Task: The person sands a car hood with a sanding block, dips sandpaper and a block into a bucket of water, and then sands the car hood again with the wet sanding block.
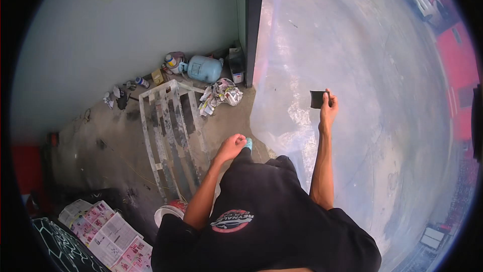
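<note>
My right hand (328, 110) is raised with the arm stretched out, and its fingertips pinch a small black rectangular piece (318, 99). The piece sits in front of a large, glossy grey curved surface (382, 71) that fills the right half of the view. My left hand (230, 147) is lower and closer to my body, with its fingers curled. A small teal thing (248, 144) shows right at its knuckles; whether the hand holds it is unclear. My black shirt (261, 221) fills the lower middle.
A white paint-stained slatted rack (171, 131) lies on the concrete floor. A light blue gas cylinder (204, 68), cans and crumpled newspaper (221, 93) sit by the wall. A dark post (254, 20) rises behind them. Spread newspapers (108, 232) and a white bucket (168, 214) are at lower left.
</note>
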`<state>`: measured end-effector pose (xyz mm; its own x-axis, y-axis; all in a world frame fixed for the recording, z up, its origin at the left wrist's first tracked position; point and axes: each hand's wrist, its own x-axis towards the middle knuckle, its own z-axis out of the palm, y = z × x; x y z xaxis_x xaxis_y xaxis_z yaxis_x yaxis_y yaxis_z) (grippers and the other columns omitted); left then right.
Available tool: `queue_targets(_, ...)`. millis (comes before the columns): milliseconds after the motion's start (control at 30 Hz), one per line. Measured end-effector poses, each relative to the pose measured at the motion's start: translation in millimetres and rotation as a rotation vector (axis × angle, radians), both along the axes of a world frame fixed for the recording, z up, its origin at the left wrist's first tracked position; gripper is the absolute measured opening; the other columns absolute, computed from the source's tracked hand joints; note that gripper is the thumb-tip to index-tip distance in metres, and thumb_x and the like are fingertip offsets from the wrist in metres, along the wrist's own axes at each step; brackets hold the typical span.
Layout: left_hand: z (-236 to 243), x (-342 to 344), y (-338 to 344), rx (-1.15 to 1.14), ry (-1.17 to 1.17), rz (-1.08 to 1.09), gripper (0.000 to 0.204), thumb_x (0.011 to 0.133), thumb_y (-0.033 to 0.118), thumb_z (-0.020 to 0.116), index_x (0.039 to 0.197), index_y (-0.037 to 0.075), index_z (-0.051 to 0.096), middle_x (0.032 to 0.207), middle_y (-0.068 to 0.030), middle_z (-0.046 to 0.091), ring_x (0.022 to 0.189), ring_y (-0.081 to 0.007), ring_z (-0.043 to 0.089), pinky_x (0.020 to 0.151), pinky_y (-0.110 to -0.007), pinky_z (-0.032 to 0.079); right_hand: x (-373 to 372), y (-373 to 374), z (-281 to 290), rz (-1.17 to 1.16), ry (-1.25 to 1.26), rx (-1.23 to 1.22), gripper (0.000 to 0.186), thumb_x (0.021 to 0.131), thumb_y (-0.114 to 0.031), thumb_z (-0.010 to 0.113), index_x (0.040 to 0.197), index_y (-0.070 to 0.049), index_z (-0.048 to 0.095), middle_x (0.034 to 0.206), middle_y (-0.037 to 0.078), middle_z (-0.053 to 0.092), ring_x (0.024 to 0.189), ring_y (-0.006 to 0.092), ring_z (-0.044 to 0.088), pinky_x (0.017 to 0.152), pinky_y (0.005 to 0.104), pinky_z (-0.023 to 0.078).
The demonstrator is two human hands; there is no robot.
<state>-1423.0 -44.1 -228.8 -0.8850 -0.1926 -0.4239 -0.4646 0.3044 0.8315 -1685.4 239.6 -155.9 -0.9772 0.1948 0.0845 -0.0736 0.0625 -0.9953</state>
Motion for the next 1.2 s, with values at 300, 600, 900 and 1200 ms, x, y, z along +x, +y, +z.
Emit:
queue_targets(300,37.1,-209.3,-3.6,0.212,0.172,-0.057,0.027,0.104,0.020,0.061,0.120,-0.002,0.064,0.105,-0.0061,0.069,0.095,-0.0126,0.067,0.073,-0.029,0.055,-124.1,218.2,24.5,-0.637,0.328,0.119,0.020,0.102,-0.021,0.069,0.108,-0.002,0.066,0.108,0.005,0.069,0.099,0.0137,0.062,0.091,0.0296,0.049)
queue_targets(600,6.2,-354.5,111.3,0.346,0.088,0.004,0.026,0.102,0.022,0.063,0.115,0.000,0.068,0.095,-0.0069,0.072,0.083,-0.0122,0.067,0.070,-0.029,0.055,-225.9,406.4,110.3,-0.995,0.370,0.266,0.024,0.100,-0.017,0.070,0.112,0.004,0.068,0.117,0.012,0.074,0.104,0.0186,0.068,0.092,0.0322,0.055)
queue_targets(900,11.0,-493.6,126.5,0.203,0.038,-0.240,0.031,0.102,0.025,0.064,0.122,0.002,0.067,0.094,-0.0059,0.072,0.077,-0.0119,0.066,0.069,-0.029,0.053,-327.0,489.5,168.4,-1.212,0.507,0.514,0.026,0.096,-0.022,0.075,0.106,0.002,0.073,0.102,0.013,0.076,0.091,0.0230,0.070,0.081,0.0343,0.056)
queue_targets(1200,-28.6,-665.4,65.4,0.413,-0.143,-0.042,0.028,0.104,0.022,0.061,0.120,0.000,0.067,0.100,-0.0057,0.072,0.091,-0.0123,0.070,0.073,-0.029,0.056,-380.1,537.4,91.6,-1.420,0.225,1.235,0.038,0.098,-0.032,0.068,0.115,0.002,0.070,0.109,0.015,0.074,0.095,0.0271,0.070,0.084,0.0390,0.055)
